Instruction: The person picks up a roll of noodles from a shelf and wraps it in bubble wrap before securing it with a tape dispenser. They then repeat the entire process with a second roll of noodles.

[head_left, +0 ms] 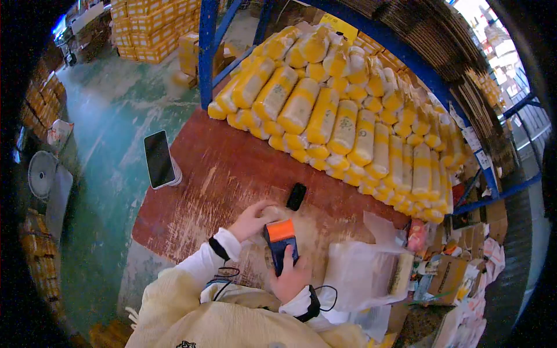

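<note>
My right hand (291, 280) is wrapped around a handheld device (282, 243) with an orange end and a dark-blue body, its thumb lying along the top. I cannot make out the device's exact kind. Close to the orange end is my left hand (250, 223), its fingers curled around something pale that I cannot make out. A small black object (296, 196) lies on the worn red tabletop (197, 174), just beyond my hands. Both wrists wear black bands, with thin dark cords near them.
Yellow-and-white packages (325, 116) are piled across the table's far side beneath a blue metal frame (206, 58). A phone (159, 158) stands propped at the left edge. Clear plastic bags (362, 269) lie at right, beside cardboard boxes (447, 278). A round-topped grey object (43, 173) stands farther left.
</note>
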### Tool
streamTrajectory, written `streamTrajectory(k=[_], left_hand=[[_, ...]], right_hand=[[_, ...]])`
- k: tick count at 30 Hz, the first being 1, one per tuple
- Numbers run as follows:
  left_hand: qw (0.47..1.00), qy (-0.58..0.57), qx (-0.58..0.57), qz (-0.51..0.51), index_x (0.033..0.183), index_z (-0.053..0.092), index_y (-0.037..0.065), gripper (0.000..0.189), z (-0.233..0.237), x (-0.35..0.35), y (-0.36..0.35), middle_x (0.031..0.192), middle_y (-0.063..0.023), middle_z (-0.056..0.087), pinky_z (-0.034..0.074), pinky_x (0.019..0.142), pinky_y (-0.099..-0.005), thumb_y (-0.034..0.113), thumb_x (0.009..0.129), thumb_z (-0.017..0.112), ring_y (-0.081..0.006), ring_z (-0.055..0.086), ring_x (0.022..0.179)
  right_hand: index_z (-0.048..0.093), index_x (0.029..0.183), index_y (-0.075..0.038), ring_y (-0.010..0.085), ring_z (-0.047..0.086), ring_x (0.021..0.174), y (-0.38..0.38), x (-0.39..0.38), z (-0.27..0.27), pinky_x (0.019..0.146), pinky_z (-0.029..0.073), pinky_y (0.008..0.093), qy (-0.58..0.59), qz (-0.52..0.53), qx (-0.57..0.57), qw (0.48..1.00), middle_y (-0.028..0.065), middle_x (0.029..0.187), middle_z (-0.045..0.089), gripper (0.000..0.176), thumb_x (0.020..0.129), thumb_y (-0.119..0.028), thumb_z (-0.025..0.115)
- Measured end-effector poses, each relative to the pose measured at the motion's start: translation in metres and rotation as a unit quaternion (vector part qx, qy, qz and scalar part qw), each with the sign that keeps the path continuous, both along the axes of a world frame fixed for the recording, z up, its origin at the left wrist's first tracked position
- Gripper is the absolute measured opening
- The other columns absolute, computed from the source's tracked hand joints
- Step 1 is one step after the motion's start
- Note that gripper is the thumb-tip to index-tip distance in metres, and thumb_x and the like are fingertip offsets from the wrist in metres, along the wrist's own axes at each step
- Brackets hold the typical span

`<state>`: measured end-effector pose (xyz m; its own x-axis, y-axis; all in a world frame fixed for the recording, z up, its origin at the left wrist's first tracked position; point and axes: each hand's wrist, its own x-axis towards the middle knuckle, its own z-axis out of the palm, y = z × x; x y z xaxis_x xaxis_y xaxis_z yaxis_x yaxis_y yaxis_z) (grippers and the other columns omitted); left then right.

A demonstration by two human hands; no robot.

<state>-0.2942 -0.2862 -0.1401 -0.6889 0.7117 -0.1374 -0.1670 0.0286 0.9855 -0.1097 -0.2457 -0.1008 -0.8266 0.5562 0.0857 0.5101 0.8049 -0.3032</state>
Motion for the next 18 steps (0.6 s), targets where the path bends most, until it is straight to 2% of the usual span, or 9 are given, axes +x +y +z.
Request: streamTrajectory(k=[4, 7, 11, 14, 15, 17, 18], left_hand=[[0.981, 0.065, -0.069, -0.166, 0.115, 0.048, -0.004, 0.046, -0.001, -0.016, 0.007, 0.105, -0.0124, 0.059, 0.042, 0.088, -0.0307, 0.016, 0.076, 0.063, -0.0210, 0.055, 0.098], [0.968, 0.166, -0.096, -0.163, 0.112, 0.050, -0.003, 0.043, 0.017, -0.023, 0.005, 0.098, -0.0152, 0.061, 0.044, 0.084, -0.0316, 0.015, 0.075, 0.064, -0.0234, 0.058, 0.093], [0.955, 0.231, -0.119, -0.144, 0.101, 0.058, 0.003, 0.041, 0.007, -0.031, 0.007, 0.084, -0.0143, 0.063, 0.048, 0.071, -0.0323, 0.030, 0.072, 0.068, -0.0240, 0.061, 0.077], [0.967, 0.201, -0.101, -0.120, 0.104, 0.058, 0.005, 0.041, 0.007, -0.041, 0.009, 0.088, -0.0138, 0.062, 0.048, 0.074, -0.0308, 0.029, 0.072, 0.067, -0.0258, 0.061, 0.081], [0.967, 0.204, -0.068, -0.140, 0.105, 0.058, 0.006, 0.041, 0.004, -0.043, 0.012, 0.092, -0.0135, 0.062, 0.047, 0.076, -0.0316, 0.030, 0.073, 0.066, -0.0263, 0.060, 0.083], [0.961, 0.211, -0.004, -0.181, 0.107, 0.057, 0.007, 0.042, 0.000, -0.051, 0.017, 0.099, -0.0129, 0.060, 0.046, 0.079, -0.0331, 0.030, 0.073, 0.066, -0.0274, 0.059, 0.087], [0.942, 0.262, 0.008, -0.207, 0.107, 0.057, 0.008, 0.042, 0.001, -0.056, 0.022, 0.102, -0.0126, 0.059, 0.046, 0.081, -0.0346, 0.033, 0.074, 0.064, -0.0278, 0.058, 0.088]], right_hand=[[0.033, 0.131, -0.010, 0.0410, 0.048, 0.073, 0.000, -0.001, -0.003, 0.059, 0.041, 0.0484, 0.017, -0.014, 0.005, 1.000, 0.0244, 0.089, 0.043, 0.076, 0.063, -0.023, 0.066], [0.035, 0.130, -0.009, 0.0400, 0.050, 0.072, 0.001, -0.004, 0.002, 0.057, 0.042, 0.0467, 0.024, -0.012, -0.018, 0.999, 0.0242, 0.088, 0.044, 0.075, 0.064, -0.023, 0.067], [0.038, 0.128, -0.008, 0.0391, 0.052, 0.066, -0.007, 0.005, 0.007, 0.055, 0.044, 0.0444, 0.078, 0.014, 0.007, 0.997, 0.0235, 0.083, 0.045, 0.070, 0.067, -0.026, 0.068], [0.040, 0.126, -0.007, 0.0396, 0.051, 0.062, -0.019, 0.024, -0.004, 0.054, 0.044, 0.0442, 0.025, -0.005, -0.043, 0.999, 0.0233, 0.079, 0.047, 0.066, 0.069, -0.027, 0.067], [0.039, 0.126, -0.007, 0.0401, 0.052, 0.060, -0.019, 0.022, -0.002, 0.052, 0.044, 0.0442, 0.036, -0.010, -0.078, 0.996, 0.0242, 0.080, 0.048, 0.065, 0.071, -0.027, 0.066], [0.039, 0.126, -0.007, 0.0401, 0.053, 0.061, -0.015, 0.013, -0.011, 0.051, 0.044, 0.0448, 0.065, 0.006, -0.071, 0.995, 0.0251, 0.080, 0.049, 0.065, 0.071, -0.027, 0.066], [0.038, 0.126, -0.007, 0.0401, 0.053, 0.062, -0.013, 0.007, -0.013, 0.050, 0.044, 0.0451, 0.080, 0.014, -0.069, 0.994, 0.0256, 0.080, 0.049, 0.065, 0.071, -0.027, 0.066]])
